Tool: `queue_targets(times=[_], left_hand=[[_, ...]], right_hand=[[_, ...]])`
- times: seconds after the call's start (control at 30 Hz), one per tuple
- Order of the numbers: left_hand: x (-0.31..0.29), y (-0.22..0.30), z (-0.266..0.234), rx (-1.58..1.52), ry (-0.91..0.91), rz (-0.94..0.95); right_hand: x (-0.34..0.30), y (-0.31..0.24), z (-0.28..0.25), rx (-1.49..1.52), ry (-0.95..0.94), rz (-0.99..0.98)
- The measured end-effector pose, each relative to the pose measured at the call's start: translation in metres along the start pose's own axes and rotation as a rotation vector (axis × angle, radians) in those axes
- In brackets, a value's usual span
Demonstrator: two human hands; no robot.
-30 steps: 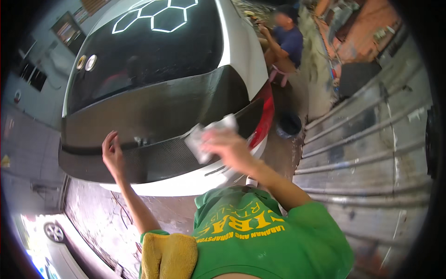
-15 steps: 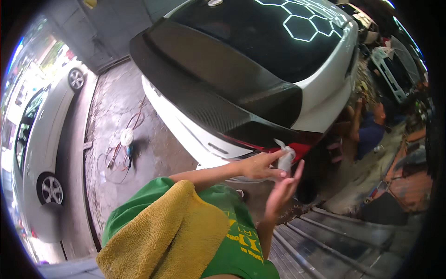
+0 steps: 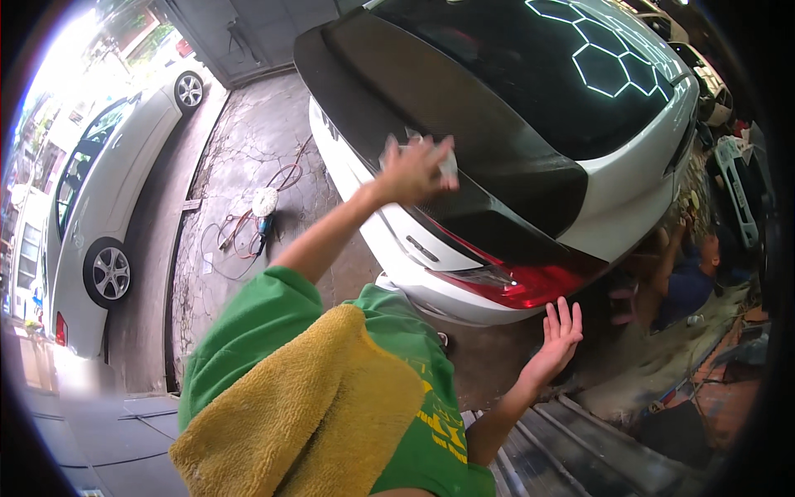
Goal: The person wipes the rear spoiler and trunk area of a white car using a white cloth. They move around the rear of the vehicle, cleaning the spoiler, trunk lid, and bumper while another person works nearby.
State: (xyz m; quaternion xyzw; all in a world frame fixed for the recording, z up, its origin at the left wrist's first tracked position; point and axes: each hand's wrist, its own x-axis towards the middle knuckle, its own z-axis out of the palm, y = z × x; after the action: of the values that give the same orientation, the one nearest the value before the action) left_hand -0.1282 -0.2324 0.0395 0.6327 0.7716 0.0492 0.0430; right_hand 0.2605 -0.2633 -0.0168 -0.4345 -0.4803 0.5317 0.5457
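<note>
Fingers apart, left hand [image 3: 411, 176] over thin white cloth [image 3: 450, 171], right hand [image 3: 556, 346] empty: likely wiping black carbon-weave boot lid [image 3: 517, 161], rear edge; wants flat pressure.

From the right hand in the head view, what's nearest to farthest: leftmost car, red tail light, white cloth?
1. Red tail light: just above the right hand.
2. White cloth: under the left hand.
3. Leftmost car: parked, far left.

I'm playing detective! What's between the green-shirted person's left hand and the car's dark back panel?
In the head view, a white cloth shows around the left hand, between it and the dark back panel.
</note>
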Motion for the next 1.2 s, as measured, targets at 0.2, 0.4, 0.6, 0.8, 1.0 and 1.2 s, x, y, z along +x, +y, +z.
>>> queue_targets(times=[0.2,0.4,0.6,0.8,1.0,1.2], left_hand=[[-0.042,0.012,0.030,-0.205,0.126,0.279],[0.007,-0.071,0.010,-0.235,0.198,0.327],[0.087,-0.235,0.006,-0.009,0.295,-0.048],[0.160,-0.402,-0.004,-0.020,0.393,-0.231],[0.229,-0.565,-0.008,0.027,0.401,-0.494],[0.297,-0.628,-0.024,-0.003,0.311,-0.711]], right_hand=[[0.018,0.012,0.050,0.058,-0.103,0.014],[0.044,0.016,0.096,-0.064,0.078,-0.071],[0.064,0.025,0.154,-0.310,0.387,-0.218],[0.077,0.047,0.169,-0.542,0.656,-0.171],[0.086,0.074,0.162,-0.417,0.828,-0.090],[0.084,0.082,0.134,-0.506,0.827,-0.007]])
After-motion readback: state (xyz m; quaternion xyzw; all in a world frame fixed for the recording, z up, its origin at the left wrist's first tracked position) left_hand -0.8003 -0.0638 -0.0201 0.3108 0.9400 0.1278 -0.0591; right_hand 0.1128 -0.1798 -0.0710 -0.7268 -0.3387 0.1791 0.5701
